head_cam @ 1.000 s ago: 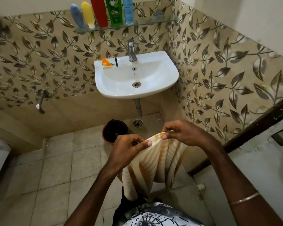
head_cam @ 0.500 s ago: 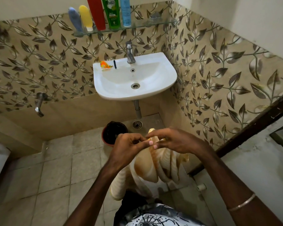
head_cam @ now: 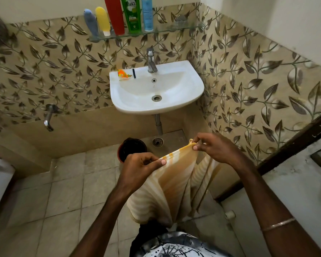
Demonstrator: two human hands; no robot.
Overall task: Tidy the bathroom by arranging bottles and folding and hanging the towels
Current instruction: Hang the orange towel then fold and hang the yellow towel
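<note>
Head view, the only one. Striped cream-and-orange towel (head_cam: 174,184) held up in front of the body, above the floor tiles, below the sink (head_cam: 156,89). Left hand (head_cam: 139,167) pinching the top edge between thumb and fingers; right hand (head_cam: 213,147) pinching the far corner, a little higher and well apart from the left. Rest of the cloth hanging in loose pleats, lower part hidden behind the arms and shirt.

Possible trouble: only small pinches at the edge, so a slip of either corner probably means the cloth dropping to the floor, perhaps wet there. Uneven corners likely to give a crooked fold. Dark bucket (head_cam: 132,149) standing just beyond the left hand, open at the top; a swinging hem could dip into it.

Room for moving: tight. Tiled wall (head_cam: 258,93) close on the right, dark door frame (head_cam: 293,141) near the right forearm. More open floor toward the left. Bottles (head_cam: 119,15) already upright on the glass shelf (head_cam: 156,32), high above, out of the way. No towel rail visible here.
</note>
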